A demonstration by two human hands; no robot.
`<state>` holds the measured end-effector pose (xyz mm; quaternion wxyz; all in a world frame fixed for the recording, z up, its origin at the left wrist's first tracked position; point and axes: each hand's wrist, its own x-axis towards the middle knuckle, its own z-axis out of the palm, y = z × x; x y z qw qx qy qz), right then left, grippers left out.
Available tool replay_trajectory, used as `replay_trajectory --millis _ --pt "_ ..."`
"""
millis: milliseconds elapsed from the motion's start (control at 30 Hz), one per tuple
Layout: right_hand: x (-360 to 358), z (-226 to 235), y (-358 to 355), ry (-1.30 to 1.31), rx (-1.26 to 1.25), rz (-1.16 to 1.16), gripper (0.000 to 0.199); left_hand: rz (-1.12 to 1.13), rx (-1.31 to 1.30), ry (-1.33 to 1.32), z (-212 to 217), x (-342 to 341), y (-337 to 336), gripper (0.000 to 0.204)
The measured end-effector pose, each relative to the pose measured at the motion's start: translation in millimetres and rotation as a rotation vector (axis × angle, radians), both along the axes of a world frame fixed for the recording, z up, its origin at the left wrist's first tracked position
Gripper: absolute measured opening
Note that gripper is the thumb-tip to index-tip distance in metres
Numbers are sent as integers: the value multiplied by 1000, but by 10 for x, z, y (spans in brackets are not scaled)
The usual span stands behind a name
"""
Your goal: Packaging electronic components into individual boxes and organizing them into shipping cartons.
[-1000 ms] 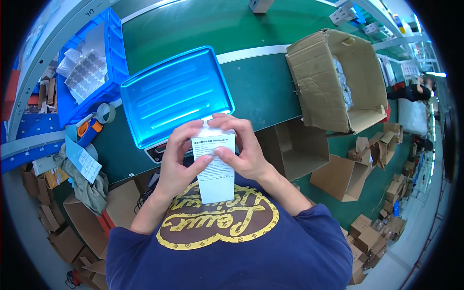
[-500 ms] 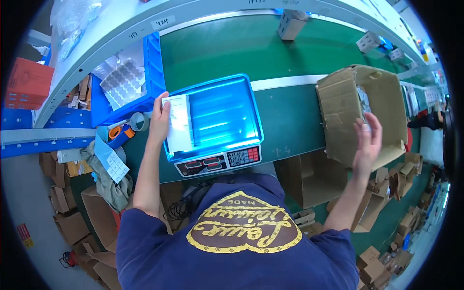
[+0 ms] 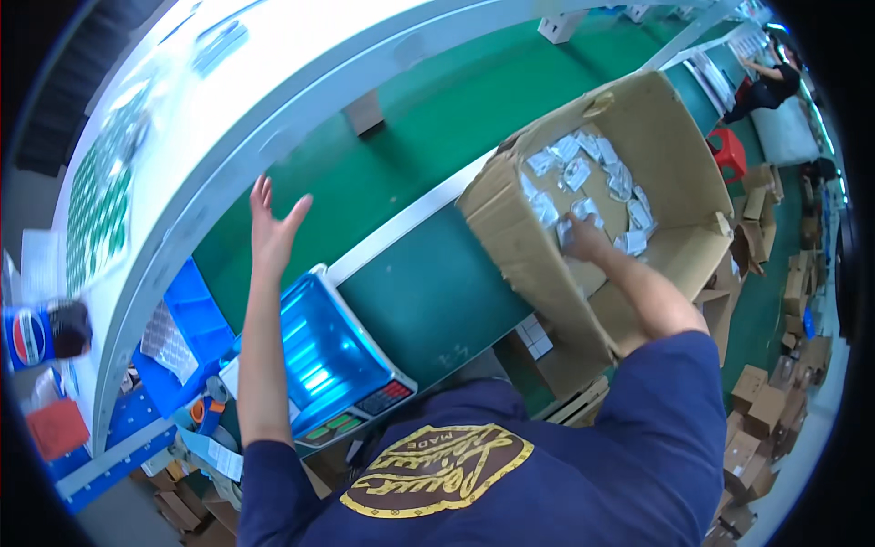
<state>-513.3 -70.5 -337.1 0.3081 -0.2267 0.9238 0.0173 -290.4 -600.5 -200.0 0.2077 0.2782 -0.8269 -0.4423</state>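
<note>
Left hand (image 3: pixel 272 230) is up in the air over the green belt (image 3: pixel 410 173), fingers spread wide, palm empty, touching nothing. Right hand (image 3: pixel 583 239) is down inside the big cardboard box (image 3: pixel 547 273), fingers curled into the pile of small white packets (image 3: pixel 592 178); can't tell whether it has actually gripped one (knuckles hide the fingertips). Versus half a second ago: left hand was on the edge of the blue scale (image 3: pixel 319 360) with a white sheet lying on its pan, now it's lifted clear and the pan shows no sheet; right hand was on the box's outer side, now it's in among the packets. Box is tilted toward the person, packets heaped at its far wall. Blue bin (image 3: pixel 187 314) left of the scale holds clear bagged parts.
</note>
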Motion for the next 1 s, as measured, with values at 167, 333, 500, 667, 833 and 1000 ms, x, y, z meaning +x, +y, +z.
replay_trajectory --millis 167,333,500,667,833,1000 --pt "160 1012 -465 -127 -159 86 25 -166 239 -90 -414 -1324 -589 92" --pt "195 2003 -448 638 -481 436 27 -219 206 -72 -793 -2013 -548 91" --pt "644 2665 -551 238 -789 -285 32 -244 -150 226 -633 -1313 19 78" --pt "1473 2883 -800 257 -1409 -400 35 -274 -277 124 -52 -194 364 82" --pt "2150 3007 -1582 117 -1722 -181 58 -234 -104 230 376 485 524 85" --pt "2717 3236 -2477 468 -1633 48 34 -130 -150 305 654 1020 847 88"
